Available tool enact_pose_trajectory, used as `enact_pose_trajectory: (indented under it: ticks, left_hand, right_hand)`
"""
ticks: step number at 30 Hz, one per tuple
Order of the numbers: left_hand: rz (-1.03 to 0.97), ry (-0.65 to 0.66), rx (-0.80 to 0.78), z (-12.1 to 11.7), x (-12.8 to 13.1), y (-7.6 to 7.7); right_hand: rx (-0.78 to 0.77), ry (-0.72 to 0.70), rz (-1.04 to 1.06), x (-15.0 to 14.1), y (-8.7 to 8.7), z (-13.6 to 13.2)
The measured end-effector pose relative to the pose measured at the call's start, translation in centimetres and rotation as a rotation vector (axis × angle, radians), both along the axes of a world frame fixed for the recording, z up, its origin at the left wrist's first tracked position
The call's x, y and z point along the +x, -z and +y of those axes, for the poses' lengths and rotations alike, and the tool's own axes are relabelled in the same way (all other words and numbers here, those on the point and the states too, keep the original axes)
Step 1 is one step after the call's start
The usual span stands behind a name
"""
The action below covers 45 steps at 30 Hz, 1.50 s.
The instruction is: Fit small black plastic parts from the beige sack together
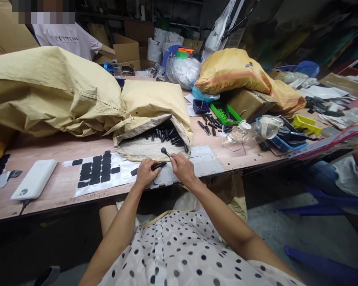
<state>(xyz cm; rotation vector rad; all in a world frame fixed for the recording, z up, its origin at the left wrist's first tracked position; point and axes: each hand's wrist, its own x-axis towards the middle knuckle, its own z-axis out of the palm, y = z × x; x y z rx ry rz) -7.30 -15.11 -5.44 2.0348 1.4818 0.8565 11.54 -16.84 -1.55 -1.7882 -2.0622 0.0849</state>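
Observation:
At the table's front edge, my left hand [146, 171] is closed on a short black handle-like piece [158, 166]. Beside it my right hand [182, 169] grips a thin metal rod with a round dark knob [164, 150] at its upper end. The two hands are close together over a grey board [207, 161]. Just beyond them lies an open cream sack [155, 95], its mouth facing me, with many black pieces [164, 135] inside. To the left rests a white sheet [119, 180] carrying rows of black rounded stickers [95, 171].
A white power bank [34, 179] with a cable lies at left. Behind are a large cream sack [56, 91] and a yellow sack [232, 73]. On the right stand a green tray [225, 113], a clear jug [267, 127] and a blue basket [289, 145]. Another person [59, 37] is across the table.

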Motion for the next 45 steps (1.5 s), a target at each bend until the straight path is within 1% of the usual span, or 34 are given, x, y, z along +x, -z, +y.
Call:
enact_pose_trajectory:
  ticks: [3,6,10,13,26,30,32,34,36,37,39,40,41,43,45]
  left_hand:
    - [0.004,-0.009,0.005,0.0,0.0,0.0]
    - [-0.002,-0.009,0.000,0.0,0.0,0.0]
    - [-0.033,0.009,-0.016,-0.1,-0.2,0.0]
    - [-0.056,0.017,-0.022,-0.1,-0.5,0.1]
    - [-0.084,0.029,-0.048,-0.2,-0.6,0.1]
    - [-0.138,0.022,-0.058,-0.3,-0.6,-0.6]
    - [-0.208,0.018,-0.045,-1.0,-0.6,-1.4]
    - [-0.278,0.046,-0.040,-2.6,-0.7,-2.4]
    - [-0.322,0.125,-0.092,-5.0,-0.7,-3.2]
    - [-0.331,0.180,-0.140,-6.4,-0.7,-3.3]
    - [-0.320,0.272,-0.258,-8.9,-0.5,-2.9]
    - [-0.293,0.288,-0.315,-10.0,-0.4,-2.3]
    - [-0.249,0.276,-0.363,-10.9,-0.3,-1.5]
    - [-0.107,0.176,-0.410,-11.9,-0.1,0.7]
    - [0.034,0.056,-0.390,-12.0,-0.1,2.9]
  right_hand:
    - [-0.026,-0.001,-0.101,0.4,0.3,2.1]
    - [-0.036,-0.010,-0.196,0.5,1.1,3.2]
    - [-0.007,-0.008,-0.232,0.2,2.2,3.0]
    - [0.027,-0.016,-0.236,0.2,2.6,2.8]
    - [0.032,-0.026,-0.257,0.2,2.8,2.9]
    - [0.038,-0.022,-0.258,0.2,2.8,3.0]
    - [0.040,-0.023,-0.259,0.2,2.8,3.0]
    - [0.040,-0.027,-0.258,0.2,2.8,3.1]
    - [0.039,-0.028,-0.255,0.2,2.8,3.1]
    - [0.039,-0.026,-0.255,0.2,2.8,3.1]
    - [0.035,-0.020,-0.256,0.1,2.8,3.1]
    - [0.032,-0.018,-0.256,0.1,2.8,3.1]
    - [0.029,-0.017,-0.255,0.1,2.8,3.1]
    - [0.026,-0.017,-0.253,0.1,2.8,3.1]
    - [0.030,-0.018,-0.251,0.1,2.7,3.2]
